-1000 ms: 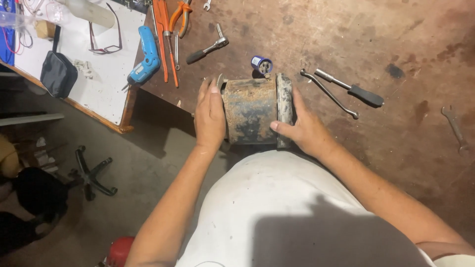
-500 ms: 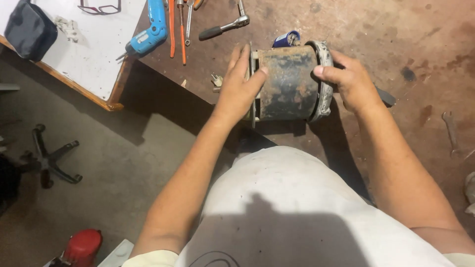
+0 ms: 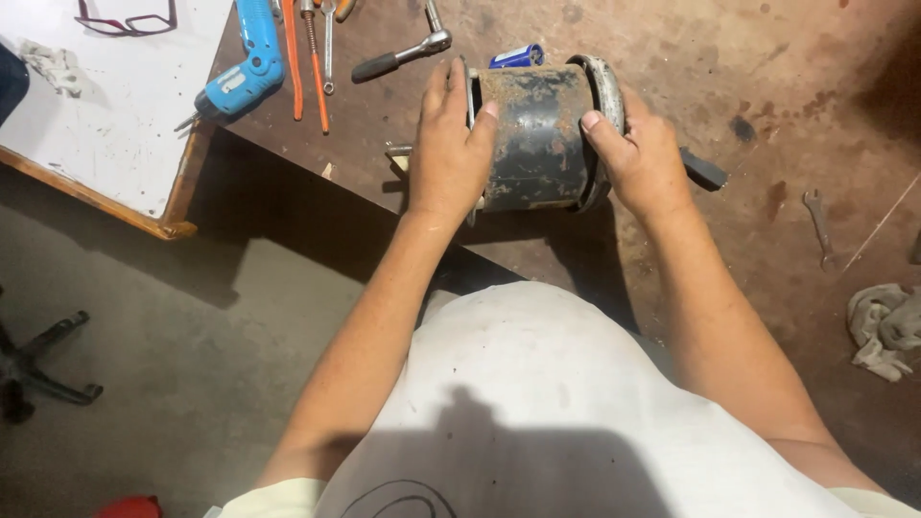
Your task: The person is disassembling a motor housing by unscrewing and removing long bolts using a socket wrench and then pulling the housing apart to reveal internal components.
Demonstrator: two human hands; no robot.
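Rust-brown and black, a corroded metal cylinder housing lies on its side on the stained brown desk, clasped between both hands. The left hand presses flat against the cylinder's left end, fingers pointing away from the body and the thumb laid over the drum's top edge. The right hand grips the right end, wrapped around a grey metal end ring with the thumb resting on the drum's side.

Just past the right hand, a black tool handle sticks out from behind its knuckles. Further right, a small grey wrench lies flat, and beyond it a crumpled grey rag sits at the desk's edge.

Just beyond the cylinder, a blue cylindrical capacitor peeks out. Beyond the left hand lies a chrome ratchet with a black grip, then orange-handled pliers and a blue electric screwdriver overlapping a white board, with dark-rimmed glasses farthest away.
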